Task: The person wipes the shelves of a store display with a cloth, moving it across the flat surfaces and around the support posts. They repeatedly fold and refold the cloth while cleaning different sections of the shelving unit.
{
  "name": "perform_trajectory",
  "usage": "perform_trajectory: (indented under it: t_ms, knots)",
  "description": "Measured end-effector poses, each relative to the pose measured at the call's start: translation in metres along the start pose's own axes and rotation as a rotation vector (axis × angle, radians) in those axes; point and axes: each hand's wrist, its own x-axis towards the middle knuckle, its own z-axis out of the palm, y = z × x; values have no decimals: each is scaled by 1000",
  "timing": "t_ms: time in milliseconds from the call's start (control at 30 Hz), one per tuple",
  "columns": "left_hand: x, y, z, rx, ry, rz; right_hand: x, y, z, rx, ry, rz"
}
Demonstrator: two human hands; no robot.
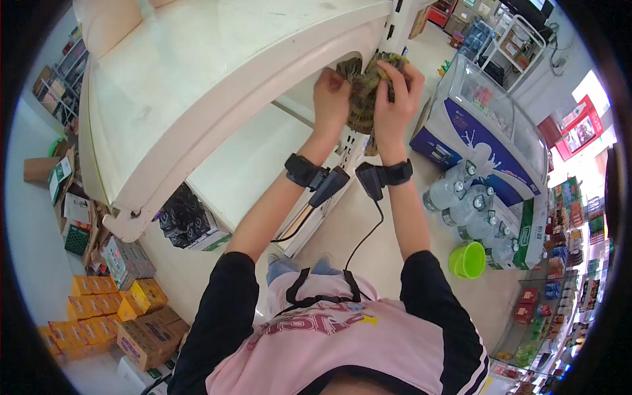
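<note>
A dark brown and yellow patterned cloth (361, 113) is bunched around the white metal shelf upright (354, 146), just below where the upper shelf (263, 56) meets it. My left hand (331, 102) has its fingers curled and pinched at the cloth's left side, beneath the shelf's curved edge. On the other side, my right hand (400, 95) grips the cloth's upper right part between thumb and bent fingers. Both hands are close together at the post, with the cloth between them.
A lower white shelf (253, 155) runs beneath the upper one. To the right stand a chest freezer (484, 125), several large water bottles (471, 204) and a green bucket (467, 260). Yellow boxes (95, 306) and cartons (148, 339) are stacked at left.
</note>
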Motion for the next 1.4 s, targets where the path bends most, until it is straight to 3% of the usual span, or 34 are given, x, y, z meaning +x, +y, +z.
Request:
perform_trajectory:
  t_ms: [100,233,300,400,533,667,767,867,933,967,1067,1133,1167,1233,1300,1367,1400]
  knots:
    - [-17,-47,5,208,133,167,-29,8,-4,-58,-165,-4]
    - [-51,-55,-2,264,105,22,-57,18,-7,-74,-290,-28]
    - [-57,-44,-1,202,84,-31,-52,18,-8,-67,-266,-24]
    - [-51,-13,8,189,127,166,-17,5,-12,-88,-170,-59]
    - [-49,41,23,-52,63,186,41,-8,-17,-82,-84,-137]
    - [-43,10,27,-122,85,180,27,-6,-21,-81,-249,-48]
    - [-53,-21,18,136,119,203,-29,12,-16,-122,-306,-44]
    - [-73,-81,0,284,127,96,-87,26,-13,-110,-351,5]
    - [-74,-100,-17,302,-64,-274,-112,27,-15,-99,-431,100]
    - [-76,-102,-20,301,-60,-276,-114,28,-18,-97,-434,99]
    - [-59,-74,-23,402,-41,-108,-97,25,-13,-18,-428,154]
    - [-44,-47,-15,425,66,186,-62,9,-14,-45,-301,156]
    - [-34,-28,-11,403,60,214,-44,3,-12,-42,-307,160]
    - [-24,10,-4,384,52,229,-18,-2,-8,-101,-84,61]
    - [-15,35,2,152,3,319,-17,3,-3,-66,-40,43]
    - [-16,20,-4,160,-49,270,-28,10,-4,-29,7,22]
    - [-20,0,-9,280,-35,312,-50,21,-6,-52,-81,40]
